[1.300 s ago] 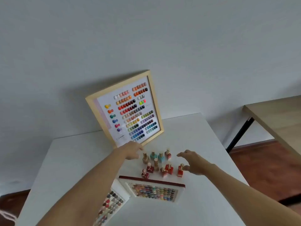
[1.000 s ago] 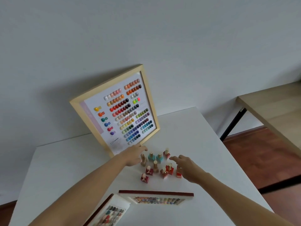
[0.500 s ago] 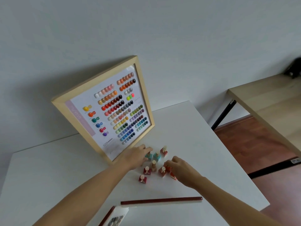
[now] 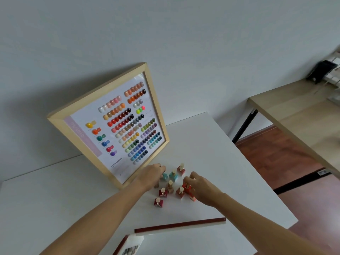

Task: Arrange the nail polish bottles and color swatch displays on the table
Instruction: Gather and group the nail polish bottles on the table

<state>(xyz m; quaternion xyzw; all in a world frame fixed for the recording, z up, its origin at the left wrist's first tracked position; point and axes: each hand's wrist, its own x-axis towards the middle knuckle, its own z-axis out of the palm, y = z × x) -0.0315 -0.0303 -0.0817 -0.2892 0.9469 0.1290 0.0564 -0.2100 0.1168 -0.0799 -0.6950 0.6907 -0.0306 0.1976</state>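
Several small nail polish bottles stand clustered on the white table [image 4: 211, 148]. My left hand [image 4: 152, 174] reaches into the cluster's left side, fingers curled over the cap of a teal bottle [image 4: 165, 176]. A second teal bottle [image 4: 173, 177] and a beige bottle [image 4: 170, 186] stand just to its right. My right hand [image 4: 199, 184] closes over a red bottle [image 4: 187, 188] on the right side. Other red bottles [image 4: 158, 202] stand nearer me. A big wood-framed swatch display [image 4: 114, 126] leans against the wall. A flat swatch display with a dark red edge [image 4: 180, 225] lies near me.
Another small swatch card [image 4: 129, 248] lies at the bottom edge, partly cut off. A wooden table [image 4: 294, 115] with black legs stands to the right across a gap of red-brown floor, with dark equipment [image 4: 322, 71] at its far end.
Both hands have come down from above the cluster onto the bottles, the left at the teal ones and the right at the red ones. My view has tilted up, so the near swatch displays slid lower.
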